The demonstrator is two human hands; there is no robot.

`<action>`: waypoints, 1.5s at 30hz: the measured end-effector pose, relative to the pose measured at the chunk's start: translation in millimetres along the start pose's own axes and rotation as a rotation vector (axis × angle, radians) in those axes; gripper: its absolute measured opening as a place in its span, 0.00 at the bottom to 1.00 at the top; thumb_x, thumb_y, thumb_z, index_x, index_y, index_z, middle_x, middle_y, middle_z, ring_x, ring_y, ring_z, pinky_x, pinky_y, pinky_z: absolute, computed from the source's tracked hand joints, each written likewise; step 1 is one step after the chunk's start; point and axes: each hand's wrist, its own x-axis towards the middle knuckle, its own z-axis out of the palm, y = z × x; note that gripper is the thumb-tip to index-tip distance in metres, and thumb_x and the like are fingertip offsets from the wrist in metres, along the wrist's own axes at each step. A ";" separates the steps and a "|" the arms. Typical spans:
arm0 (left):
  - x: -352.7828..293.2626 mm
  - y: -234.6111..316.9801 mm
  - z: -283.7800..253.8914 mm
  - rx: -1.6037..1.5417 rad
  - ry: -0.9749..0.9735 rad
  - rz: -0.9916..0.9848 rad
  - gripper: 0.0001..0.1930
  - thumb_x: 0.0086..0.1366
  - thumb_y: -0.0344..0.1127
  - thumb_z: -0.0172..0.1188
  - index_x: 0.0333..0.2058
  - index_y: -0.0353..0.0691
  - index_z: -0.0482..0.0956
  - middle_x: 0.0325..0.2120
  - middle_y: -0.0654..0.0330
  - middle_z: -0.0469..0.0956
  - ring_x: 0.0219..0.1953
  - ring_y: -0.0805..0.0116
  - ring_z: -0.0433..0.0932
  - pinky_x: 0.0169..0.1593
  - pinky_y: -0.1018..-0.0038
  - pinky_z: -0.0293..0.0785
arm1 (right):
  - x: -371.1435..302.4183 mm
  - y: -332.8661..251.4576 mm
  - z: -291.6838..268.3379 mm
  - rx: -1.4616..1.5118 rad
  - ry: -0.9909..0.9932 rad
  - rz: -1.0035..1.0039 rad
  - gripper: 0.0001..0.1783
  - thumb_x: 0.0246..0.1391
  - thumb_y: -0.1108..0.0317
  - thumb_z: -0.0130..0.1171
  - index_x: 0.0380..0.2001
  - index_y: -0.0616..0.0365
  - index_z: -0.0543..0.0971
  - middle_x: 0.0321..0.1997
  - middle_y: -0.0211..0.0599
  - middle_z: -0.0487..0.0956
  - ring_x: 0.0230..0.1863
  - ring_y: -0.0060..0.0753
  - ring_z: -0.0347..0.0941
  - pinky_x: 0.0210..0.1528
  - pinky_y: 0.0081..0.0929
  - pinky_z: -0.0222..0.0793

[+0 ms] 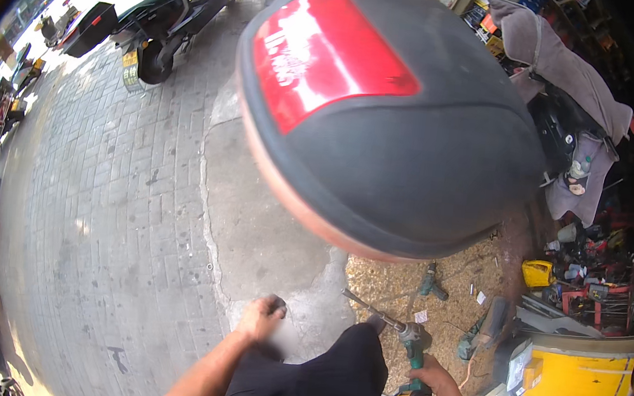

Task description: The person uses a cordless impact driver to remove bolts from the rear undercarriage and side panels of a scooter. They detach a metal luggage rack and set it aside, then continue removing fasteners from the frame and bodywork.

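My right hand point(434, 374) is wrapped round the handle of a green cordless power driver point(415, 346), with a black battery at its base. A long metal rod sticks out of its nose toward the upper left. To the left, my left hand point(262, 318) is closed, slightly blurred, with a small dark thing I cannot make out at its fingers. Ahead of both hands looms a large black scooter top box point(408, 154) with a red reflector panel point(329, 55); neither hand touches it.
Another green power tool point(432, 283) and a green angle grinder point(470, 339) lie on the speckled floor at right. Beyond are a yellow container point(537, 273), cluttered tools and a grey-covered scooter point(580, 87). A parked scooter point(168, 25) stands far left on paving.
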 end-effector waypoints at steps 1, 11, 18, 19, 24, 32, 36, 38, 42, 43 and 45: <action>-3.0 -19.0 -29.1 -0.070 0.196 0.017 0.11 0.61 0.36 0.59 0.38 0.35 0.80 0.29 0.49 0.82 0.34 0.58 0.82 0.40 0.66 0.76 | 5.2 -14.6 20.0 -0.023 -0.030 0.023 0.21 0.36 0.75 0.67 0.38 0.61 0.74 0.28 0.35 0.75 0.26 0.32 0.76 0.29 0.31 0.74; 30.6 -104.0 -219.7 -0.664 0.390 -0.072 0.10 0.66 0.35 0.55 0.37 0.32 0.77 0.27 0.61 0.76 0.27 0.76 0.72 0.31 0.77 0.71 | 109.7 -185.6 213.2 -0.173 -0.277 -0.080 0.21 0.41 0.73 0.66 0.40 0.63 0.73 0.30 0.36 0.74 0.29 0.31 0.75 0.32 0.31 0.73; 119.4 -153.7 -280.4 -0.604 0.343 -0.241 0.14 0.65 0.35 0.55 0.43 0.30 0.74 0.30 0.58 0.77 0.28 0.73 0.72 0.33 0.76 0.72 | 208.3 -321.6 351.4 -0.167 -0.341 -0.120 0.20 0.44 0.73 0.65 0.41 0.64 0.71 0.29 0.37 0.74 0.29 0.30 0.75 0.32 0.29 0.74; 133.1 -152.7 -277.0 -0.612 0.247 -0.253 0.18 0.64 0.36 0.56 0.47 0.29 0.73 0.36 0.55 0.76 0.34 0.70 0.74 0.39 0.73 0.74 | 213.3 -334.4 370.2 -0.105 -0.346 -0.156 0.21 0.44 0.73 0.65 0.42 0.64 0.70 0.29 0.36 0.73 0.29 0.30 0.74 0.32 0.30 0.74; 183.8 -139.4 -260.6 -0.722 0.142 -0.124 0.28 0.60 0.38 0.62 0.55 0.30 0.66 0.47 0.51 0.72 0.49 0.63 0.71 0.50 0.70 0.70 | 208.4 -359.7 444.8 0.115 -0.343 -0.163 0.22 0.42 0.74 0.64 0.43 0.64 0.71 0.29 0.34 0.73 0.29 0.28 0.74 0.33 0.28 0.73; 207.5 -135.8 -246.9 -0.844 0.041 -0.354 0.19 0.60 0.39 0.63 0.46 0.36 0.71 0.42 0.57 0.74 0.43 0.64 0.73 0.42 0.66 0.73 | 169.9 -298.6 529.5 0.194 -0.021 -0.321 0.26 0.39 0.71 0.65 0.45 0.66 0.72 0.35 0.45 0.77 0.39 0.37 0.75 0.41 0.34 0.71; 190.1 -111.4 -215.2 -0.887 -0.161 -0.328 0.18 0.60 0.40 0.62 0.45 0.39 0.71 0.40 0.57 0.74 0.42 0.60 0.74 0.40 0.61 0.75 | 144.4 -268.2 534.4 0.285 0.198 -0.283 0.25 0.39 0.68 0.65 0.42 0.67 0.73 0.41 0.57 0.78 0.48 0.53 0.75 0.47 0.40 0.70; 172.8 -102.0 -191.0 -0.863 -0.226 -0.322 0.18 0.59 0.38 0.62 0.45 0.40 0.70 0.39 0.57 0.74 0.42 0.60 0.75 0.40 0.61 0.75 | 137.6 -245.7 525.6 0.319 0.244 -0.314 0.26 0.39 0.67 0.65 0.42 0.68 0.72 0.42 0.59 0.78 0.49 0.57 0.74 0.49 0.42 0.70; 130.6 -88.5 -104.8 -0.806 -0.456 -0.153 0.16 0.55 0.30 0.65 0.41 0.39 0.72 0.34 0.59 0.75 0.37 0.62 0.75 0.39 0.63 0.76 | 137.8 -176.4 492.5 0.386 0.352 -0.321 0.26 0.40 0.67 0.64 0.44 0.67 0.72 0.45 0.61 0.76 0.49 0.59 0.74 0.49 0.43 0.70; 123.0 -84.6 -81.6 -0.770 -0.476 -0.169 0.15 0.55 0.29 0.65 0.41 0.39 0.72 0.34 0.60 0.75 0.36 0.63 0.75 0.39 0.64 0.76 | 139.0 -154.9 481.6 0.417 0.380 -0.314 0.26 0.40 0.68 0.63 0.44 0.67 0.71 0.45 0.62 0.76 0.49 0.60 0.74 0.48 0.44 0.70; 109.0 -76.5 -31.7 -0.721 -0.545 -0.202 0.14 0.54 0.28 0.65 0.39 0.39 0.73 0.33 0.61 0.75 0.36 0.64 0.75 0.40 0.65 0.76 | 138.5 -112.9 458.7 0.464 0.431 -0.268 0.26 0.40 0.68 0.63 0.44 0.67 0.71 0.45 0.62 0.76 0.48 0.62 0.73 0.47 0.45 0.71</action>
